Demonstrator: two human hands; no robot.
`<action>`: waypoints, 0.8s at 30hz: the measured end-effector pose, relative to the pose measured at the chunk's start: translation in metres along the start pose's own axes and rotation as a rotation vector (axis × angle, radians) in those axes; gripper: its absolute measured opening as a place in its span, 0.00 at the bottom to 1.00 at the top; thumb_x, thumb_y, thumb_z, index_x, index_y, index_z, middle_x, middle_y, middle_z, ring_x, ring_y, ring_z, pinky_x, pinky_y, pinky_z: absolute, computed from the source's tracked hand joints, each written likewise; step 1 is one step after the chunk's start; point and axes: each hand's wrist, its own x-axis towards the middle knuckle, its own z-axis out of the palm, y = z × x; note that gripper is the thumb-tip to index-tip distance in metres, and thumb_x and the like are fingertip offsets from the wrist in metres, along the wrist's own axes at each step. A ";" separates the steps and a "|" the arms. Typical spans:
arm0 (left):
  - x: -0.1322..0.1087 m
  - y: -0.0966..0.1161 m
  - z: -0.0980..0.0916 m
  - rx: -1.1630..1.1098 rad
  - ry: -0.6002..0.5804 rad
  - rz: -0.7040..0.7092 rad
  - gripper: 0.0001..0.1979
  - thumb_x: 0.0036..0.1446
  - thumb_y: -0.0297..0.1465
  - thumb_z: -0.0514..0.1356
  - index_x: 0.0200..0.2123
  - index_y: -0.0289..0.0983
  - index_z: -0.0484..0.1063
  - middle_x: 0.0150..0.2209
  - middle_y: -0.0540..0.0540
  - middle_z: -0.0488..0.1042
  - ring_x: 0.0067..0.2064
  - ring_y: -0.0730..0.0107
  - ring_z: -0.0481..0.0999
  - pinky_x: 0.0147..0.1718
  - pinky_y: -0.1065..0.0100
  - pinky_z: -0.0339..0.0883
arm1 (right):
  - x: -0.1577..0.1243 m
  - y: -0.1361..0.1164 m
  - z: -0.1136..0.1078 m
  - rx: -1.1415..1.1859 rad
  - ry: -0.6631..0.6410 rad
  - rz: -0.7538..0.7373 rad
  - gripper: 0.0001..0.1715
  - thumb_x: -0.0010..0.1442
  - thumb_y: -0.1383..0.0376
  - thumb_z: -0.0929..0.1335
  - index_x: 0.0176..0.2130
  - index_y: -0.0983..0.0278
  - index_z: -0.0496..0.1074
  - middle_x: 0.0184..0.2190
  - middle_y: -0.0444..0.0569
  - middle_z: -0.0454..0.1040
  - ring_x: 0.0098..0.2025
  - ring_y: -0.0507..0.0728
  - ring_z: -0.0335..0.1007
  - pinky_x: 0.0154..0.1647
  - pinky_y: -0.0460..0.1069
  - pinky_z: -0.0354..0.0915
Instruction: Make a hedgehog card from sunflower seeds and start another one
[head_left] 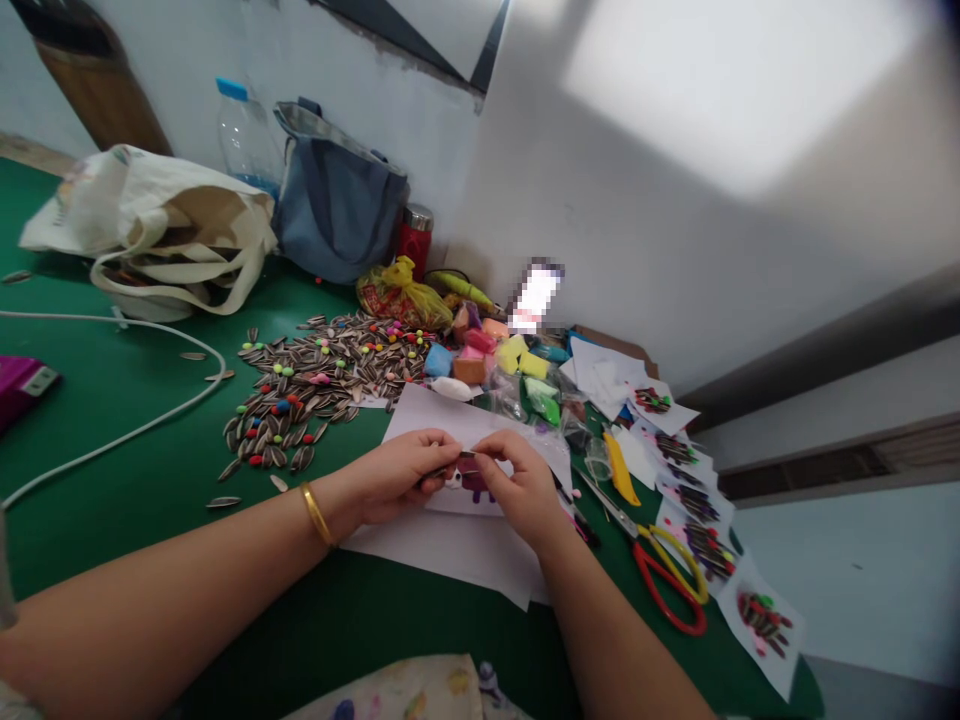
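Above a white sheet of paper (457,555), my left hand (401,470) and my right hand (521,485) meet with fingertips pinched together. Between them is a small dark sliver that looks like a sunflower seed (466,455), partly covered by the fingers. On the paper just below lies a maroon clay figure (476,482) with a whitish part at its left, largely hidden by my hands. A gold bangle (316,515) circles my left wrist. Beyond my left hand spreads a pile of striped sunflower seeds (337,375) mixed with small coloured pieces.
Right of my hands lie scissors (652,560) with red and yellow handles and a yellow cutter (621,468). Several seed pictures (761,620) line the right edge. Coloured clay packs (469,368), a phone (536,295), a blue bag (337,205) and a white tote (187,220) stand behind.
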 end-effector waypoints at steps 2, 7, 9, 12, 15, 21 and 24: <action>-0.001 0.001 0.001 0.012 0.010 0.009 0.16 0.54 0.42 0.63 0.31 0.37 0.62 0.24 0.55 0.65 0.19 0.84 0.55 0.15 0.78 0.40 | 0.000 0.000 0.001 0.034 0.008 0.033 0.05 0.61 0.66 0.67 0.37 0.61 0.74 0.35 0.47 0.74 0.38 0.55 0.71 0.40 0.50 0.68; -0.004 0.005 0.004 0.038 -0.002 -0.027 0.13 0.55 0.40 0.59 0.30 0.38 0.62 0.22 0.56 0.62 0.18 0.82 0.53 0.15 0.76 0.39 | -0.002 -0.002 0.002 0.132 0.000 0.097 0.06 0.62 0.63 0.67 0.38 0.61 0.74 0.37 0.47 0.72 0.34 0.53 0.72 0.32 0.48 0.70; -0.004 0.005 0.004 0.051 -0.007 -0.019 0.14 0.55 0.41 0.60 0.29 0.38 0.61 0.21 0.57 0.61 0.18 0.82 0.52 0.15 0.76 0.39 | -0.002 -0.001 0.001 0.097 -0.003 0.061 0.06 0.63 0.62 0.67 0.37 0.61 0.74 0.35 0.47 0.73 0.35 0.54 0.72 0.35 0.49 0.69; -0.003 0.003 0.004 0.085 -0.015 0.054 0.17 0.54 0.44 0.61 0.30 0.37 0.63 0.23 0.56 0.62 0.19 0.82 0.54 0.16 0.76 0.42 | -0.001 0.000 -0.001 -0.021 0.015 -0.017 0.07 0.64 0.62 0.66 0.35 0.61 0.74 0.33 0.46 0.73 0.37 0.55 0.70 0.41 0.52 0.66; -0.002 0.001 0.002 0.162 -0.009 0.113 0.18 0.54 0.45 0.62 0.31 0.36 0.65 0.21 0.57 0.61 0.19 0.82 0.54 0.18 0.75 0.45 | 0.000 0.001 -0.002 -0.051 0.006 -0.035 0.06 0.63 0.64 0.67 0.34 0.61 0.73 0.32 0.45 0.73 0.37 0.55 0.69 0.41 0.52 0.64; -0.001 0.001 0.001 0.301 0.037 0.145 0.17 0.55 0.45 0.59 0.30 0.36 0.66 0.22 0.55 0.64 0.19 0.80 0.56 0.18 0.74 0.48 | 0.004 0.002 -0.009 -0.067 -0.026 -0.057 0.05 0.62 0.65 0.68 0.33 0.60 0.74 0.33 0.46 0.72 0.39 0.56 0.69 0.44 0.52 0.63; 0.001 0.005 -0.002 0.419 0.121 0.143 0.15 0.55 0.43 0.58 0.33 0.35 0.70 0.23 0.54 0.66 0.19 0.79 0.57 0.18 0.73 0.51 | 0.008 0.010 -0.014 -0.126 -0.029 -0.048 0.05 0.61 0.67 0.68 0.34 0.61 0.75 0.35 0.47 0.72 0.42 0.57 0.68 0.47 0.53 0.63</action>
